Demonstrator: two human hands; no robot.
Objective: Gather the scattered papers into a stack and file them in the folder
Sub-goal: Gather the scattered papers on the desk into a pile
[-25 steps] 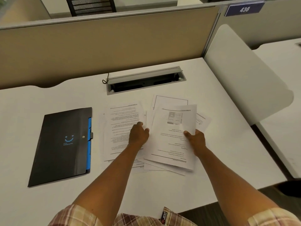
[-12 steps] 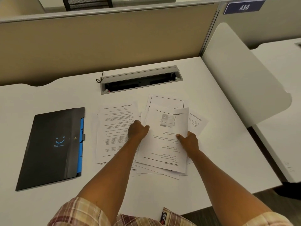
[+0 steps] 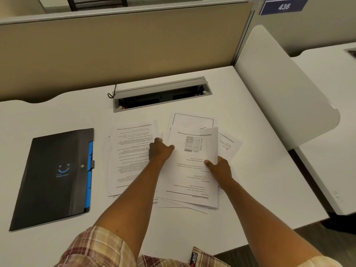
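Observation:
Several printed white papers [image 3: 189,176] lie overlapping in a loose pile at the middle of the white desk [image 3: 269,180]. A second sheet of text [image 3: 129,157] lies to their left. My left hand [image 3: 160,151] pinches the left edge of the top sheet, which bears a small photo. My right hand [image 3: 219,167] grips that sheet's right edge, thumb on top. A black folder [image 3: 55,178] with a blue smiley and blue tabs lies shut at the left of the desk, apart from the papers.
A grey cable box [image 3: 161,94] with its lid raised sits in the desk beyond the papers. A beige partition [image 3: 125,51] closes the back. A white side panel [image 3: 285,97] stands at the right. The desk's front edge runs near my plaid shirt [image 3: 100,249].
Both hands have slid the top sheet a little to the left over the pile. My right hand has moved leftward with it; my left hand stays at its left edge.

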